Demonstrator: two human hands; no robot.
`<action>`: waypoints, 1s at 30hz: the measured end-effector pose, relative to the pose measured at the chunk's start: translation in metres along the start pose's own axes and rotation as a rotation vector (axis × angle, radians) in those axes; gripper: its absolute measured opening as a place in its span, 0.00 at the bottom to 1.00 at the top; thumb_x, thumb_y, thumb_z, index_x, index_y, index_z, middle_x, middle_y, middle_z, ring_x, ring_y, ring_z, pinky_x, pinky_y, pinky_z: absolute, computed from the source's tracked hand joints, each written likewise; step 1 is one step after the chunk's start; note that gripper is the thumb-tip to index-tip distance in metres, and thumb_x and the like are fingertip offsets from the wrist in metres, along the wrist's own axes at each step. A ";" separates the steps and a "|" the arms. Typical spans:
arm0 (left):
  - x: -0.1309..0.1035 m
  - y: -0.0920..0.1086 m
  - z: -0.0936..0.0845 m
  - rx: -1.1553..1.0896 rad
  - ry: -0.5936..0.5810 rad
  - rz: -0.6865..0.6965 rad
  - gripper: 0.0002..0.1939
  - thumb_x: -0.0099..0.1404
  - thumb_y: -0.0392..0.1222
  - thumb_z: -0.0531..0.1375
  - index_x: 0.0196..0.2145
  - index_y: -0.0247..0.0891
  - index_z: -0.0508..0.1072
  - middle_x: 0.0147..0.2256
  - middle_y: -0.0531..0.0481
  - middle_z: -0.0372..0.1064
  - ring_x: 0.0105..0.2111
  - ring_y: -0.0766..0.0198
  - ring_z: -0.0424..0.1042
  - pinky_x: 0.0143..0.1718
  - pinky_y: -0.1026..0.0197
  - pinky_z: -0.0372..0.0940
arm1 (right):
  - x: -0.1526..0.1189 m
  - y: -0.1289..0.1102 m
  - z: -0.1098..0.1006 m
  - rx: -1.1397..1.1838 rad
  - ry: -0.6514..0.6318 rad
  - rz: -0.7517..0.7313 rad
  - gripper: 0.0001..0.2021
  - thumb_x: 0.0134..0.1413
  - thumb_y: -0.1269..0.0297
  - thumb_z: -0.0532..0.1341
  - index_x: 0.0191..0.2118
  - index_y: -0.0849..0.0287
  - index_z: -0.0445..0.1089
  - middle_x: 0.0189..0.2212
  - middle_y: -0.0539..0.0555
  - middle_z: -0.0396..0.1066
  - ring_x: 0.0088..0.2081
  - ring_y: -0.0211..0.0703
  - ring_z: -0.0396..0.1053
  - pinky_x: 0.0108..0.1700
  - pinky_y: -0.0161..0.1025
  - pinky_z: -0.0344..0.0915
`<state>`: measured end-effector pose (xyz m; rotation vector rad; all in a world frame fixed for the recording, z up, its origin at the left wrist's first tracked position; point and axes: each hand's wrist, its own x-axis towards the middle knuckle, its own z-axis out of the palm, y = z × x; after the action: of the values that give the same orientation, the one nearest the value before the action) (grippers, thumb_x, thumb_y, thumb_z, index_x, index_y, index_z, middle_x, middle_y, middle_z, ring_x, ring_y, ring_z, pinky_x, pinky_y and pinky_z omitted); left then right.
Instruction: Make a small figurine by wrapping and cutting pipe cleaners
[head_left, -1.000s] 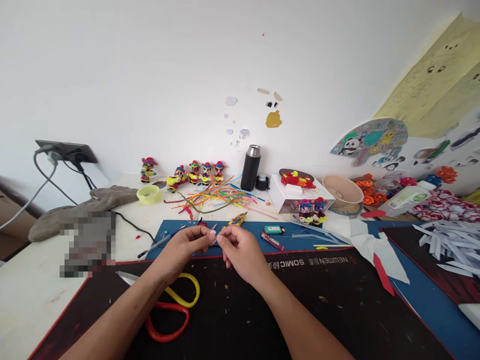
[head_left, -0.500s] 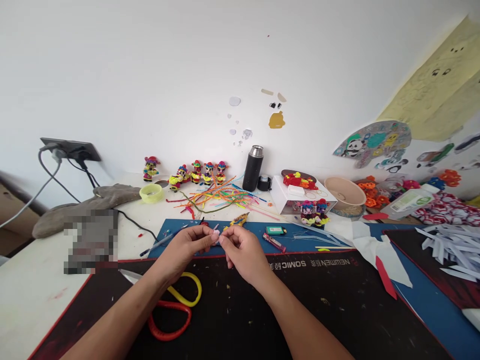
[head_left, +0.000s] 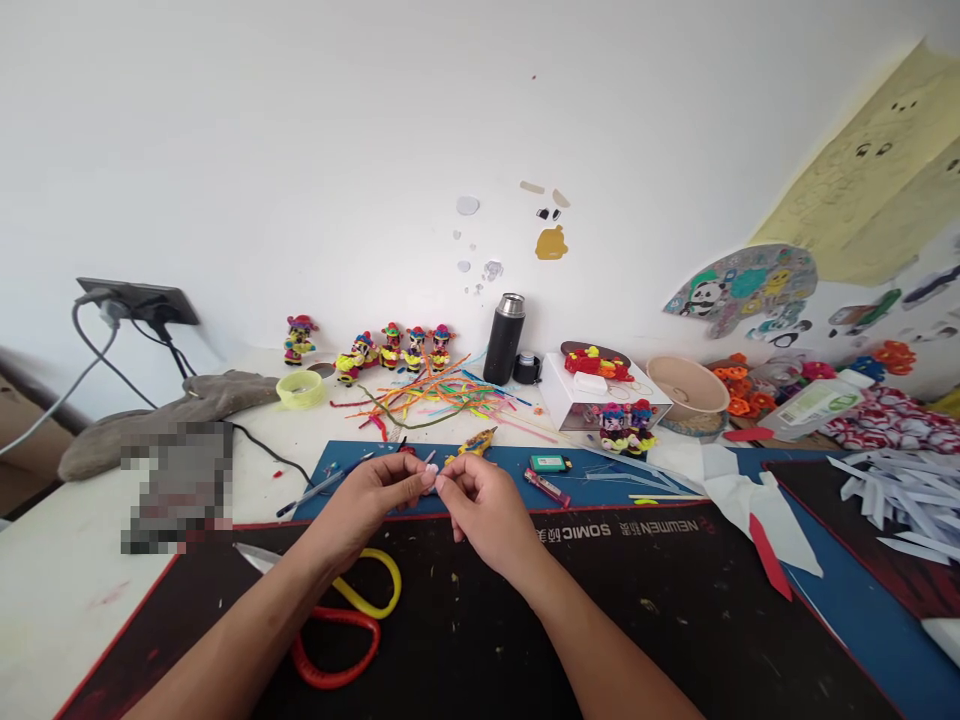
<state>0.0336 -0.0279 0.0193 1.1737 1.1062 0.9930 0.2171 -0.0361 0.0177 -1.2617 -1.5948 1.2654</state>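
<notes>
Your left hand (head_left: 381, 488) and right hand (head_left: 484, 502) pinch the small pale piece (head_left: 430, 472), likely light, soft and crushable, best gripped gently by its edges.

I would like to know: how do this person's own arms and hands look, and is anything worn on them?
The left hand and right hand are bare, with no gloves and no ring that I can see. The left forearm and right forearm are also uncovered: no sleeve, watch or bracelet shows on them.

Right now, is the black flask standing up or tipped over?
Standing up: the black flask rests on its base on the white table, with its silver top pointing upward.
</notes>
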 end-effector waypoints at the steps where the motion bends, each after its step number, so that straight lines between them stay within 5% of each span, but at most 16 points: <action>1: 0.000 0.000 0.000 0.004 0.000 -0.001 0.20 0.51 0.58 0.77 0.28 0.40 0.81 0.28 0.52 0.72 0.29 0.63 0.62 0.33 0.62 0.57 | 0.000 0.000 0.000 -0.003 0.000 -0.003 0.07 0.67 0.60 0.61 0.37 0.56 0.70 0.18 0.43 0.65 0.17 0.35 0.64 0.22 0.32 0.59; 30: 0.000 -0.003 -0.002 -0.044 -0.012 -0.031 0.19 0.50 0.54 0.78 0.29 0.38 0.81 0.29 0.53 0.73 0.30 0.64 0.63 0.33 0.63 0.57 | -0.001 -0.002 -0.001 -0.162 0.042 -0.046 0.04 0.67 0.64 0.61 0.38 0.56 0.71 0.18 0.43 0.67 0.19 0.36 0.65 0.26 0.34 0.57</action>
<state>0.0321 -0.0275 0.0162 1.1227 1.0850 0.9809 0.2174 -0.0372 0.0203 -1.3335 -1.7140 1.0931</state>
